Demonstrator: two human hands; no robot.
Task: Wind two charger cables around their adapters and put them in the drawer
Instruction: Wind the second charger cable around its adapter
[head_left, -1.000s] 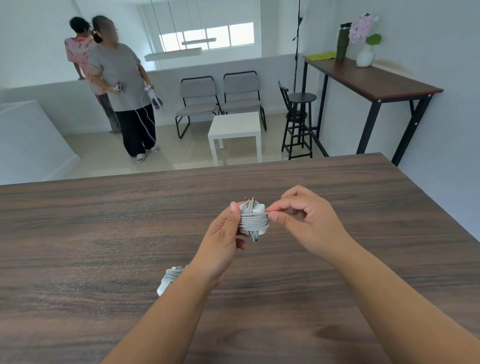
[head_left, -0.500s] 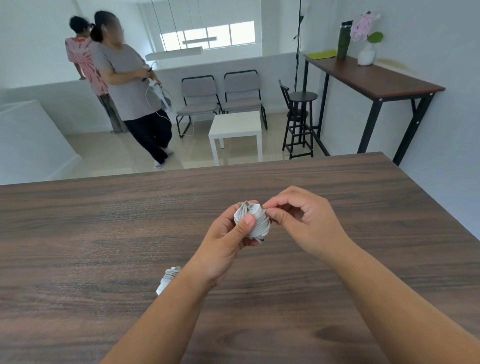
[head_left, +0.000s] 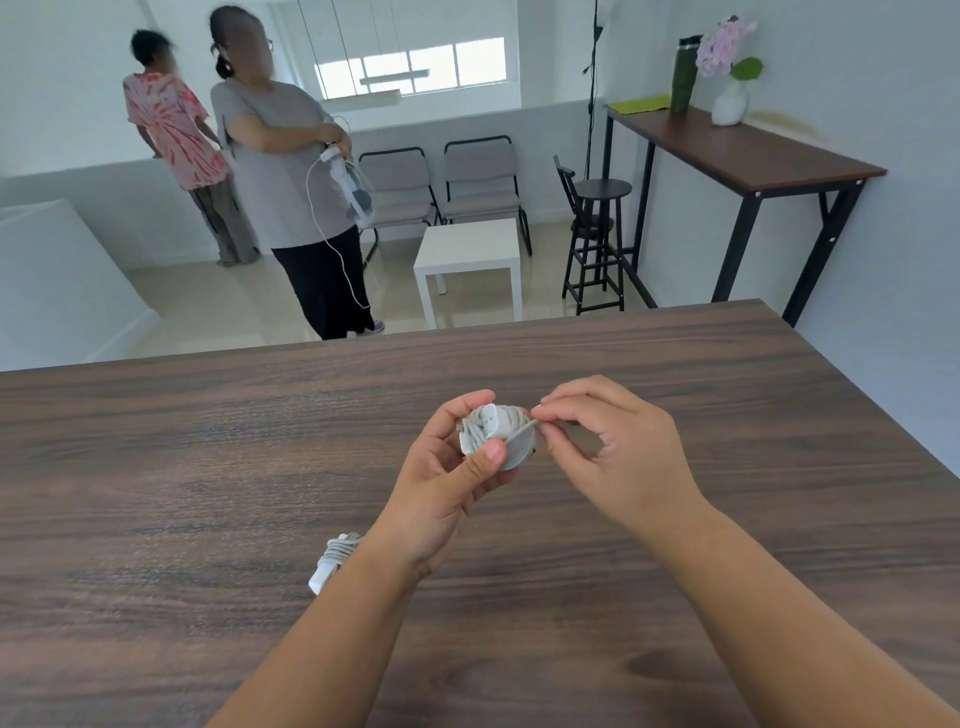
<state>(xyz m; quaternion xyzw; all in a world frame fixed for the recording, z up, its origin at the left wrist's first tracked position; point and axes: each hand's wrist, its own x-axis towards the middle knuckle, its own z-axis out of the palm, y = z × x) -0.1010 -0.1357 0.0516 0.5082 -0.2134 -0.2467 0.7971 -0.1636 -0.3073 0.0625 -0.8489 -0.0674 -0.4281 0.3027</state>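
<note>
Above the dark wooden table (head_left: 182, 493), my left hand (head_left: 447, 488) grips a white charger adapter (head_left: 493, 428) with grey cable wound around it; my thumb lies across its front. My right hand (head_left: 613, 452) pinches the free end of that cable (head_left: 524, 434) at the adapter's right side. A second white adapter (head_left: 335, 558), also wrapped in grey cable, lies on the table partly hidden behind my left forearm. No drawer is in view.
Beyond the table's far edge two people stand on the floor at the left; one holds a white device with a cable. A white side table (head_left: 470, 249), two chairs, a black stool (head_left: 597, 239) and a tall desk (head_left: 737, 156) stand further back.
My left hand has turned the wound adapter so a white face shows. My right hand still pinches the cable end at its right. The person behind the table has walked closer.
</note>
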